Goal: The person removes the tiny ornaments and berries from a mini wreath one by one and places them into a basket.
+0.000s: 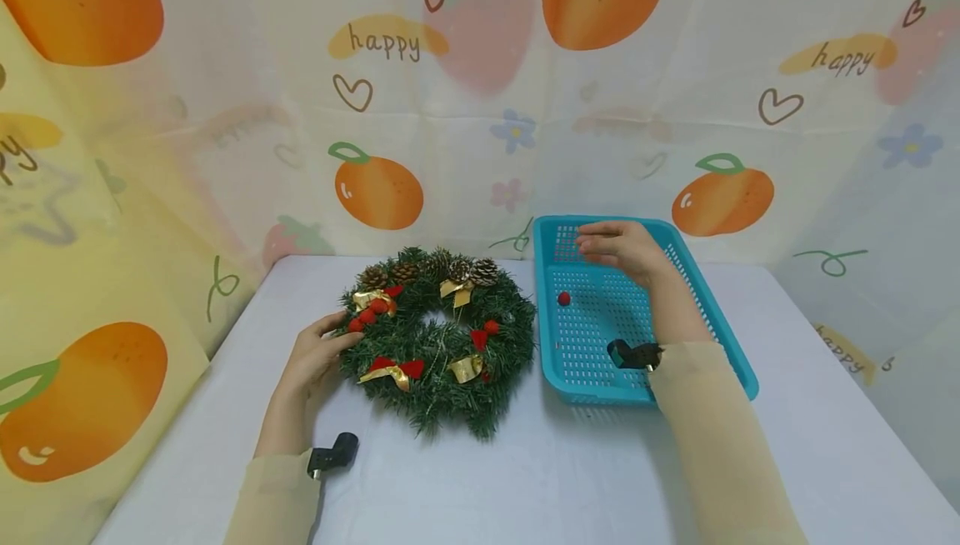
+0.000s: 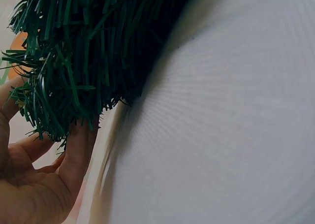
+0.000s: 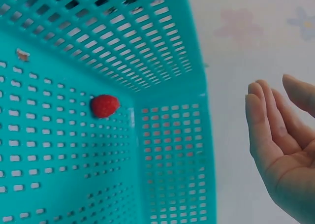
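Note:
A green Christmas wreath (image 1: 510, 370) lies on the table, dressed with pinecones (image 1: 406, 272), red berries (image 1: 367, 317) and gold-and-red bows. At its left edge my left hand (image 1: 318, 352) holds the greenery; the left wrist view has fingers (image 2: 78, 155) tucked against the needles. My right hand (image 1: 628, 250) hovers over the far part of a blue plastic basket (image 1: 592, 337), fingers fairly straight and nothing held. Inside the basket, near its left side, sits one small red ball (image 1: 564, 299), also visible in the right wrist view as a rough red ball (image 3: 104, 106).
A white cloth covers the table (image 1: 480, 495). Behind it hangs a curtain (image 1: 465, 137) printed with oranges and hearts. The basket stands just right of the wreath, its walls raised. A tiny brownish bit (image 3: 22, 54) shows on the basket's mesh.

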Demonstrator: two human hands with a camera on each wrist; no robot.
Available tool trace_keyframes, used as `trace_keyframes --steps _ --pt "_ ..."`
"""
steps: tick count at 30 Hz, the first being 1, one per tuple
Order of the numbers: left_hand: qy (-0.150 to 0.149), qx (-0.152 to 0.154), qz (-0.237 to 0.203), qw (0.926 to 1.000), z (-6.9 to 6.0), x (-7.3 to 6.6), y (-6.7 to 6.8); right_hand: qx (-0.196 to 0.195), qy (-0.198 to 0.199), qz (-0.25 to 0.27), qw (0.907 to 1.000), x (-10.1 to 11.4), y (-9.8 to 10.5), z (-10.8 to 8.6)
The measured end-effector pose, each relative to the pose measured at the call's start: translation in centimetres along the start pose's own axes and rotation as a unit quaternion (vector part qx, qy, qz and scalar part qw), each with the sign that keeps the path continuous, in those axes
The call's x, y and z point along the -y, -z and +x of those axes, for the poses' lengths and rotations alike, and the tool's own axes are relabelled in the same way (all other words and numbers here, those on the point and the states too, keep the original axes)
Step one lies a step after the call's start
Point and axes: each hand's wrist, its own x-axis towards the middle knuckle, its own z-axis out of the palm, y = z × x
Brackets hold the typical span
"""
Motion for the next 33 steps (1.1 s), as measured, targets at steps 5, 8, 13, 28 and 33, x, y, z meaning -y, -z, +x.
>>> trace_keyframes --steps 5,8,13,28,33 --pt "0.003 -0.001 0.006 1.0 0.2 0.2 0.0 -0.009 0.012 0.037 0.9992 1.0 -0.2 -1.3" --pt "0.005 -0.001 -0.004 1.0 0.4 0.3 0.1 -0.016 0.025 0.058 0.9979 1.6 -0.8 -2.3" --pt "0.007 -0.003 0.002 1.0 0.5 0.2 0.0 -0.027 0.061 0.055 0.9963 2.0 -2.6 -3.8" --pt "0.012 -0.001 0.015 0.9998 -0.1 -0.2 0.0 -0.066 0.083 0.022 0.9941 2.3 -8.6 -6.4" --pt "0.007 0.009 -0.001 0.9999 -0.1 0.0 -0.1 -0.069 0.082 0.024 0.9939 2.1 -9.9 -6.4"
